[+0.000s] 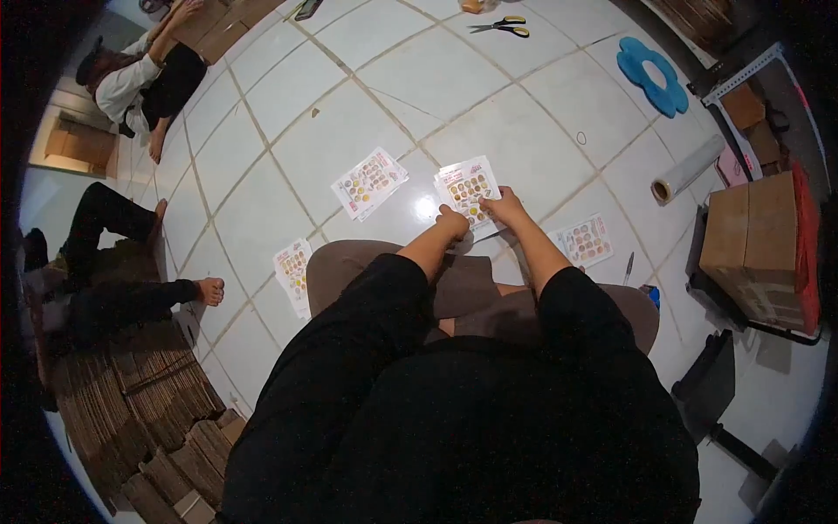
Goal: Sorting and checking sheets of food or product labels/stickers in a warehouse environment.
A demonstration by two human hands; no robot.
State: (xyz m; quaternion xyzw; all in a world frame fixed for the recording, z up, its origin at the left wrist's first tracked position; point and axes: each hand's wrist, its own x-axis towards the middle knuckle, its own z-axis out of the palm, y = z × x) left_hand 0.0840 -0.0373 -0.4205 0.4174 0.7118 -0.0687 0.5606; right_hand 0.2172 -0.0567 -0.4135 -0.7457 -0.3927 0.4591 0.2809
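A stack of printed sheets with rows of small round pictures [465, 185] is gripped between both hands in front of my crossed legs. My left hand [453, 223] holds its lower left edge, with the fingers partly hidden. On the right edge sits my right hand [507, 208], thumb on top of the sheets. A second pile of similar sheets [368, 183] lies fanned on the tiles to the left. Another pile [292, 272] rests beside my left knee, partly covered by it. To the right, more sheets [582, 240] lie near my right forearm.
Scissors [504, 27] lie on the tiled floor ahead. On the right are a blue flower-shaped cushion [653, 75], a roll of clear film [687, 170], a pen [629, 268] and a cardboard box [749, 249]. Two people sit at left, near stacked flattened cardboard [131, 386].
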